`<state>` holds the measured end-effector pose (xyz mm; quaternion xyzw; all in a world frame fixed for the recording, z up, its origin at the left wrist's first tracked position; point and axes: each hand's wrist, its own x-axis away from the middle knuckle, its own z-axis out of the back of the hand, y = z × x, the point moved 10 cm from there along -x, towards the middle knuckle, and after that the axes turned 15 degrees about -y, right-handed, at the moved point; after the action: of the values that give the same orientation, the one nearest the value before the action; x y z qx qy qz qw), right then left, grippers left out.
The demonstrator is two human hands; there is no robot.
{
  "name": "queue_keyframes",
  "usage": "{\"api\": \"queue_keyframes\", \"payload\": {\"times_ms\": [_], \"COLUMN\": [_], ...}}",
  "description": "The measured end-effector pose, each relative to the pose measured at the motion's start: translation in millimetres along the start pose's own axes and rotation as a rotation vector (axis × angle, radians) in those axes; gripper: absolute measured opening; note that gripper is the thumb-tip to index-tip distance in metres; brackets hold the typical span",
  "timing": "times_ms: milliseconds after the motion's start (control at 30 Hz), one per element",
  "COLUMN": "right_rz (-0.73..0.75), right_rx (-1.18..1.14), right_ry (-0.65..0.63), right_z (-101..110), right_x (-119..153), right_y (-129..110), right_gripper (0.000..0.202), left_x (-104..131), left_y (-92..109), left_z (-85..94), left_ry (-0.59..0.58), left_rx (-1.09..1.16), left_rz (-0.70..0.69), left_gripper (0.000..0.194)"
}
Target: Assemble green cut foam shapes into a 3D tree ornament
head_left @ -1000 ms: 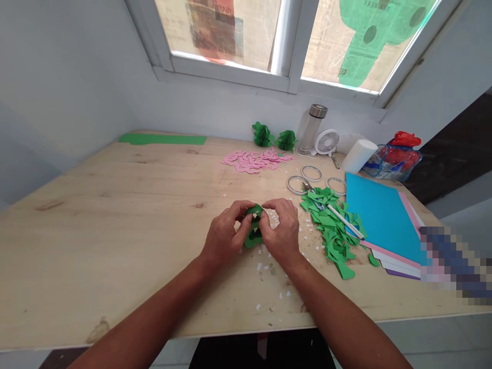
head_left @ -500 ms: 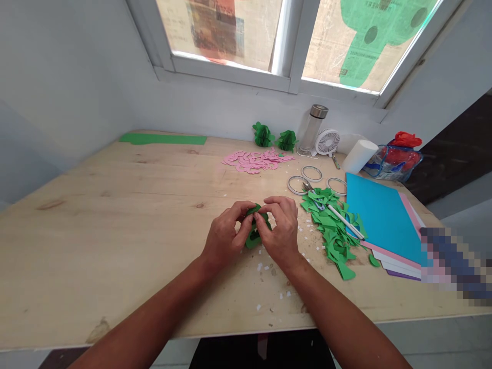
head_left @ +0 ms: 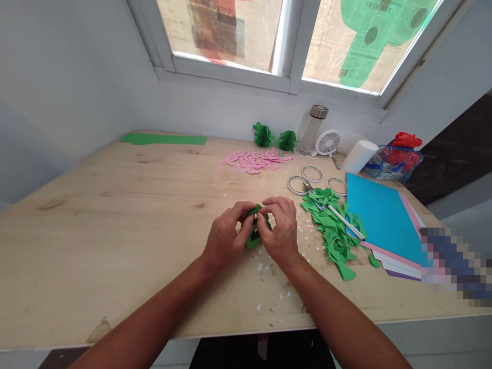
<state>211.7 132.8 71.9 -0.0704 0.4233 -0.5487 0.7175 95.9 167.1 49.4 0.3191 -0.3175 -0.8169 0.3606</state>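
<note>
Near the middle of the wooden table, a small green paper piece (head_left: 253,241) is pinched between both hands. My left hand (head_left: 227,231) grips its left side with thumb and index finger. From the right, my right hand (head_left: 280,225) pinches its upper edge, fingertips close to those of the left. The fingers hide much of the piece. A pile of green paper scraps (head_left: 333,230) lies right of my right hand, with a white pen (head_left: 346,221) on it. Pink paper cutouts (head_left: 251,161) lie farther back, before two green folded paper shapes (head_left: 263,135) (head_left: 286,141).
Tape rolls (head_left: 312,174), scissors (head_left: 308,187), a bottle (head_left: 310,130), a small fan (head_left: 327,142), a white roll (head_left: 360,156) and a clear bag (head_left: 395,161) stand or lie at the right. Blue paper (head_left: 384,215) tops a stack of sheets. A green strip (head_left: 165,139) lies back left.
The fingertips of my right hand have shifted very slightly at the green paper piece. Everything else looks the same.
</note>
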Motion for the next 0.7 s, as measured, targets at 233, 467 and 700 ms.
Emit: {"api": "queue_keyframes", "payload": {"times_ms": [233, 467, 700], "right_rz": [-0.026, -0.166, -0.321], "right_rx": [-0.096, -0.207, -0.269], "right_ry": [-0.012, 0.057, 0.031], "right_z": [0.2, 5.8, -0.6], "right_x": [-1.5, -1.5, 0.6], "right_y": [4.7, 29.6, 58.0], "right_gripper": [0.008, 0.007, 0.011], "left_x": [-1.0, -2.8, -4.0], "left_y": [-5.9, -18.2, -25.8], "left_z": [4.3, 4.5, 3.6], "left_ry": [0.014, 0.010, 0.015], "left_rx": [0.148, 0.309, 0.461], "left_rz": [0.048, 0.106, 0.137], "left_gripper": [0.016, 0.018, 0.021]}}
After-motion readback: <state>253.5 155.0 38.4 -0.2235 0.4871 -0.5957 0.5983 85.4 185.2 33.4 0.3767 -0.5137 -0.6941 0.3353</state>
